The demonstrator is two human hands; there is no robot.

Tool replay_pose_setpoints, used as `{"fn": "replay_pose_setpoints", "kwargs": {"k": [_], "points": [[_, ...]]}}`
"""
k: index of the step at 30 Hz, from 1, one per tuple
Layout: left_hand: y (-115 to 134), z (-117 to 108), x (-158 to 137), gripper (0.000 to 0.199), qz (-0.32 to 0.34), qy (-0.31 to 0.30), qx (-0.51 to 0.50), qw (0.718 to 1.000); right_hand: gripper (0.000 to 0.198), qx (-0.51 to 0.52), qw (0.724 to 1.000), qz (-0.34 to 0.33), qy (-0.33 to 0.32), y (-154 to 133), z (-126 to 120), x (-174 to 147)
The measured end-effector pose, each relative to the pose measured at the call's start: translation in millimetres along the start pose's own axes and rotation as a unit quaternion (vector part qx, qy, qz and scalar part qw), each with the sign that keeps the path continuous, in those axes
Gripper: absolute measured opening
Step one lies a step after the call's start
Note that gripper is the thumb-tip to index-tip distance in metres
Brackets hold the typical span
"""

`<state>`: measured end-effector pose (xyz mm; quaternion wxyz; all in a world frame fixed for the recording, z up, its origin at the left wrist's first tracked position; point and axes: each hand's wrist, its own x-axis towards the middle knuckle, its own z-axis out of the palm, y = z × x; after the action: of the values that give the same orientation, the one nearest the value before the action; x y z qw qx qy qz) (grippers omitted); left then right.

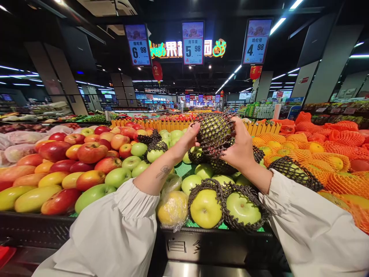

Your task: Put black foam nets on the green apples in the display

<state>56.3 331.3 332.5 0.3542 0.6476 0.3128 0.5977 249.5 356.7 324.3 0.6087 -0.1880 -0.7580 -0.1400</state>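
Between my two hands, raised over the fruit display, is a green apple (216, 130) wrapped in a black foam net. My left hand (190, 135) grips its left side, the thumb near the top and the other fingers mostly hidden. On the right side my right hand (240, 148) curls round the netted apple, fingers at the top edge and thumb underneath. Below my hands lie loose green apples (204, 171). Nearer the front edge sit a yellow-green apple (206, 207) and a green apple (243, 207), each in a black net, beside a plastic-wrapped yellow fruit (173, 209).
Red and yellow apples (90, 148) and mangoes (39, 198) are heaped at left. Oranges in orange nets (325, 161) fill the right. A low yellow fence (161, 125) runs behind the display. Price signs (193, 43) hang overhead. A black ledge (219, 240) edges the front.
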Motion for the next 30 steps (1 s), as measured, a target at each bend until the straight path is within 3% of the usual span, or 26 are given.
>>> {"fn": "replay_pose_setpoints", "kwargs": {"k": [3,7,11,16,19,23,26,30], "points": [[-1,4,-3,0.082,-0.061,-0.070,-0.043,0.995,0.073,-0.003,1.000,0.000,-0.015,1,1,-1],[7,9,-5,0.075,-0.018,-0.072,-0.047,0.996,0.071,0.026,0.999,-0.018,-0.040,2,3,-1],[8,7,0,0.064,0.045,-0.013,-0.036,0.998,0.063,0.058,0.997,0.007,-0.052,2,3,1],[3,1,6,0.061,0.064,0.109,-0.011,0.992,0.035,0.123,0.992,0.002,-0.001,0,-4,5],[2,-1,6,0.063,0.081,0.132,0.004,0.988,0.048,0.128,0.991,-0.026,0.006,-2,-7,6],[2,2,5,0.067,0.073,0.090,0.011,0.993,0.080,0.079,0.993,-0.056,-0.066,-3,-4,7],[2,5,2,0.073,0.077,0.066,0.039,0.994,0.079,0.050,0.992,-0.061,-0.097,0,0,7],[2,6,-2,0.078,0.081,0.048,0.111,0.989,0.078,0.006,0.995,-0.036,-0.088,2,2,4]]}}
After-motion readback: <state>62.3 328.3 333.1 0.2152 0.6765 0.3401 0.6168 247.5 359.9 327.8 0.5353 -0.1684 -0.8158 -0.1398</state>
